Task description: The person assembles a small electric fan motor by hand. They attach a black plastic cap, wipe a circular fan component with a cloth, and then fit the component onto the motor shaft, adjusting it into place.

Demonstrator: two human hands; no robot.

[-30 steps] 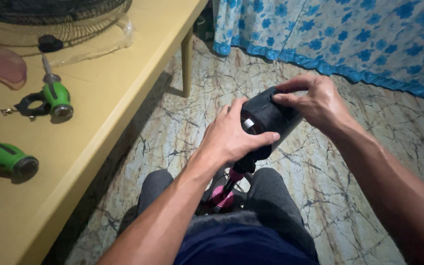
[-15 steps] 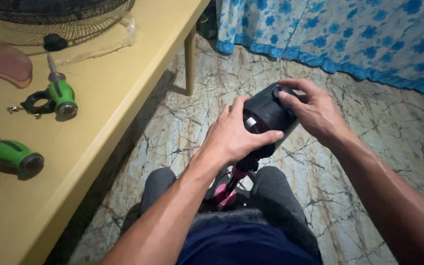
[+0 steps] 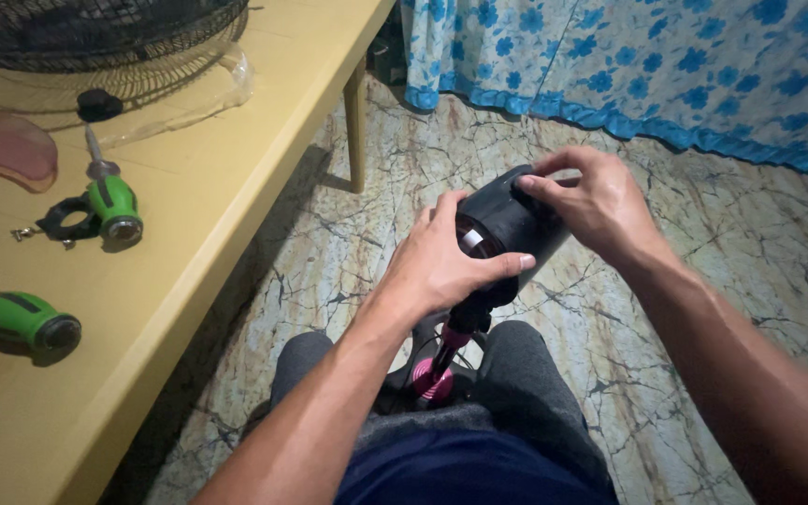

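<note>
Seemingly round black motor housing (image 3: 512, 224), pink stem (image 3: 446, 348).

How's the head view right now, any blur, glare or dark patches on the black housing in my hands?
Head view: dim, warm light; the black motor housing reads nearly featureless between left hand and right hand; no glare; slight softness; deep shadow under the yellow table.

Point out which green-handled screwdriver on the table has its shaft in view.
The far screwdriver, lying beside the black ring: its metal shaft points toward the fan grille. The near screwdriver shows only its handle.
</note>
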